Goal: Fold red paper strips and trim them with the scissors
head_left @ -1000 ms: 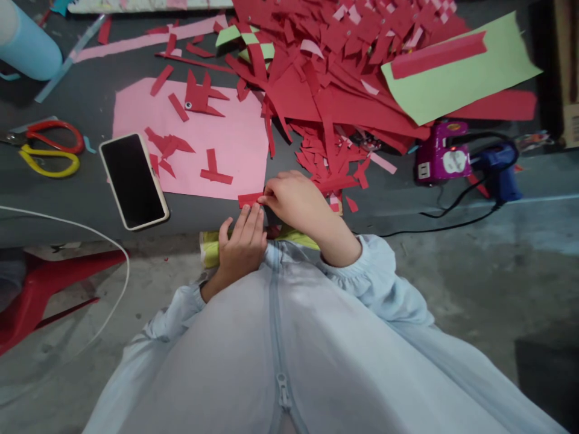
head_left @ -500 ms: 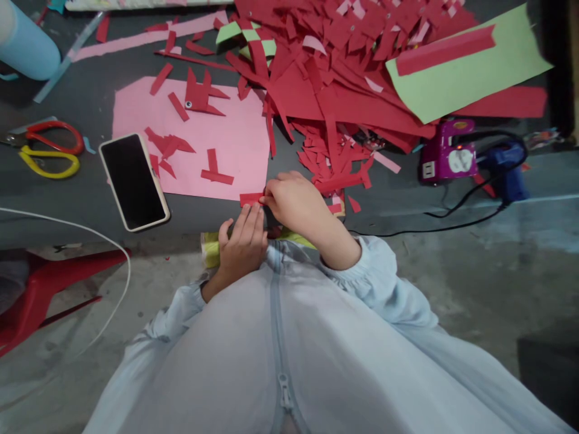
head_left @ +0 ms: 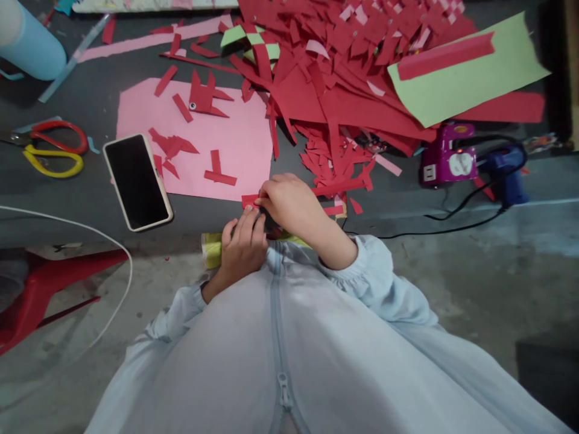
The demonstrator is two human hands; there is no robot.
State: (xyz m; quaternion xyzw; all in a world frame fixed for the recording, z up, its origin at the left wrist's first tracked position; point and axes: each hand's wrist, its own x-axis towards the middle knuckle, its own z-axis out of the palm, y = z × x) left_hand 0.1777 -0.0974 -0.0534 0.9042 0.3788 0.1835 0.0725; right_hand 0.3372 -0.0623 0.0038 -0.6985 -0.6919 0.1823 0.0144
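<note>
A small red paper strip [head_left: 248, 201] lies at the near edge of the dark table [head_left: 81, 193], just below a pink sheet [head_left: 239, 138]. My right hand [head_left: 289, 202] is curled with its fingertips pinched on the strip's right end. My left hand [head_left: 242, 244] rests at the table edge with fingers together, their tips pressing on the strip from below. A yellow-green roll [head_left: 210, 250] sits under my left hand.
A phone [head_left: 137, 181] lies left of my hands, scissors [head_left: 54, 147] farther left. A large heap of red paper scraps [head_left: 344, 78] and a green sheet [head_left: 465, 78] fill the far side. A purple power strip [head_left: 446, 160] with a blue plug and black cable sits right. A red stool [head_left: 45, 289] stands below left.
My left fingers have curled in slightly on the strip. The view has shifted a little; both hands stay at the strip.
</note>
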